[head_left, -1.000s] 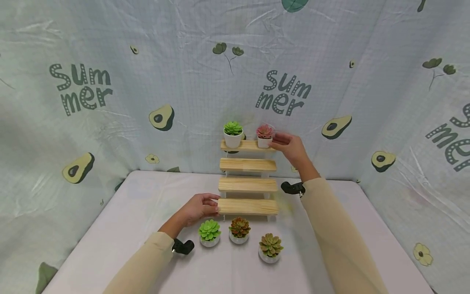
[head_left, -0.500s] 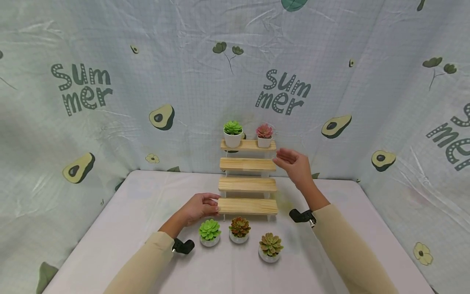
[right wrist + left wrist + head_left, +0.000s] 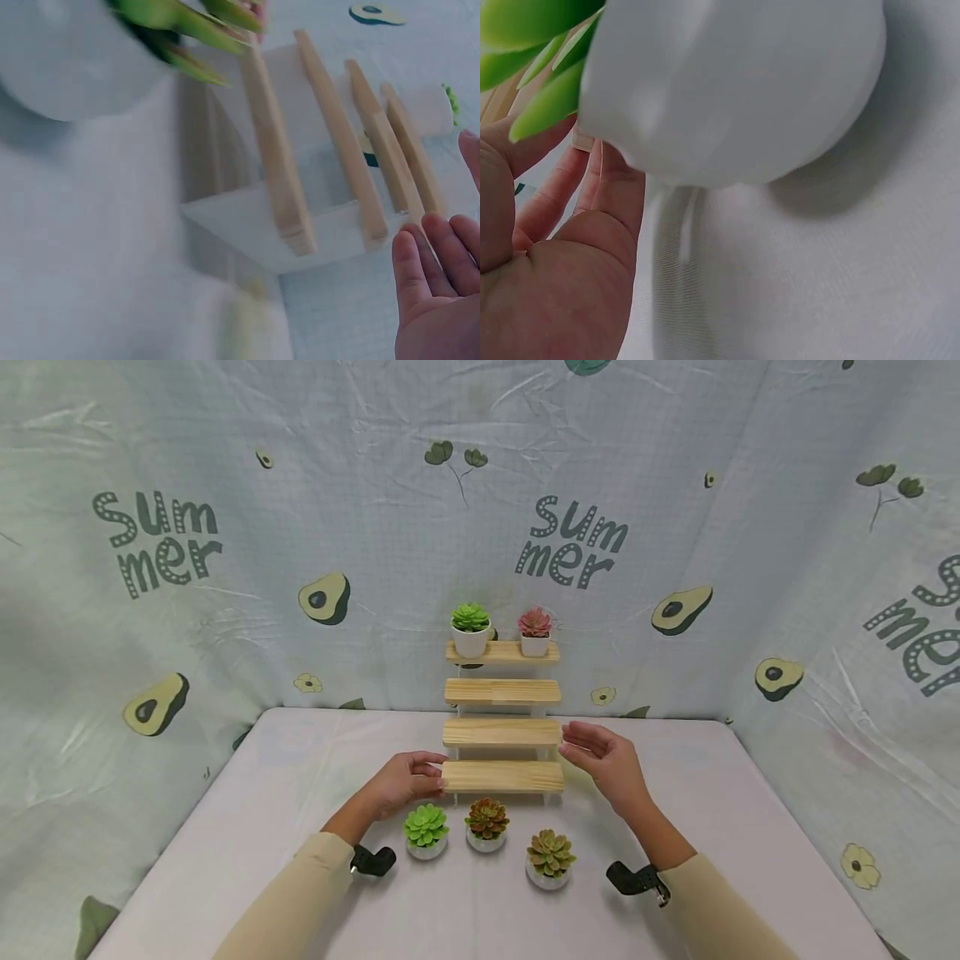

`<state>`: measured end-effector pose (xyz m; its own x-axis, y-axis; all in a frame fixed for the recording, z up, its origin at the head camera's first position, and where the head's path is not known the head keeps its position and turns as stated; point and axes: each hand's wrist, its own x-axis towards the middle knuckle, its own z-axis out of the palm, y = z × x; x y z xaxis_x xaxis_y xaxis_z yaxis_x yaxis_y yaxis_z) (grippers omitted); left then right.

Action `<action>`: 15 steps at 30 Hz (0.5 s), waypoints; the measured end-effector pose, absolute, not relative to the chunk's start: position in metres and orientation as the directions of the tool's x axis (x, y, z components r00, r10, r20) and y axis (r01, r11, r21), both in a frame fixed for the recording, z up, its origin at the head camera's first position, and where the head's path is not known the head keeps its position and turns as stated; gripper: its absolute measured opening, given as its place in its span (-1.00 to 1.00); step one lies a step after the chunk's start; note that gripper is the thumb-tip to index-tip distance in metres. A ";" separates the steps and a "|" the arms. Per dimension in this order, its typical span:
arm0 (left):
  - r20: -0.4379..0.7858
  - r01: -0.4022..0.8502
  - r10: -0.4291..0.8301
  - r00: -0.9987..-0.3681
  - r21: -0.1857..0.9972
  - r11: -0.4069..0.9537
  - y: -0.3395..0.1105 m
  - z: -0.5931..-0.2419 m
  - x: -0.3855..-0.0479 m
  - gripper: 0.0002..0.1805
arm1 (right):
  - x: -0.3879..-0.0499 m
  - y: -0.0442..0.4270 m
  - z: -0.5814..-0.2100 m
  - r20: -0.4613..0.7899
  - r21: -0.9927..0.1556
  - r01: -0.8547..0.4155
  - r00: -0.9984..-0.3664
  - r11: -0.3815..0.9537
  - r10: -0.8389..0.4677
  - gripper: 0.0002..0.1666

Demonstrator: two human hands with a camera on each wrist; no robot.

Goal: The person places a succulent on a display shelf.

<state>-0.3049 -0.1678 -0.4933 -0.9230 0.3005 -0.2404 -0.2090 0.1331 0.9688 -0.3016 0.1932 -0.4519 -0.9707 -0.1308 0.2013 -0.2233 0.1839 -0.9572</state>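
The wooden four-step shelf stands at mid-table. My left hand pinches the left end of its lowest board; in the left wrist view that hand has the board's end between thumb and fingers. Beside the right end of the second-lowest board, my right hand holds nothing, its fingers nearly straight, as the right wrist view shows of the hand. On the top board are a green succulent in a white pot and a pink one, set apart.
Before the shelf stand three potted succulents: bright green at left near my left wrist, reddish-brown in the middle, olive-brown at right. A patterned cloth hangs behind the white table.
My right hand has left the pink succulent's pot and moved down along the shelf's right side. My left hand stays at the lowest board. The head view has shifted slightly.
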 end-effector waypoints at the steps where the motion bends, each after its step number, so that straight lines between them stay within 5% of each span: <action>1: -0.241 -0.210 0.298 -0.924 0.968 0.135 -0.168 -0.493 -0.305 -0.43 | -0.297 0.194 -0.456 0.192 -0.960 -0.215 -0.972 0.181 -0.133 -0.28; 15: -0.243 -0.205 0.307 -0.920 0.967 0.149 -0.168 -0.492 -0.306 -0.46 | -0.235 0.201 -0.497 0.057 -0.990 -0.081 -0.978 0.114 -0.201 -0.38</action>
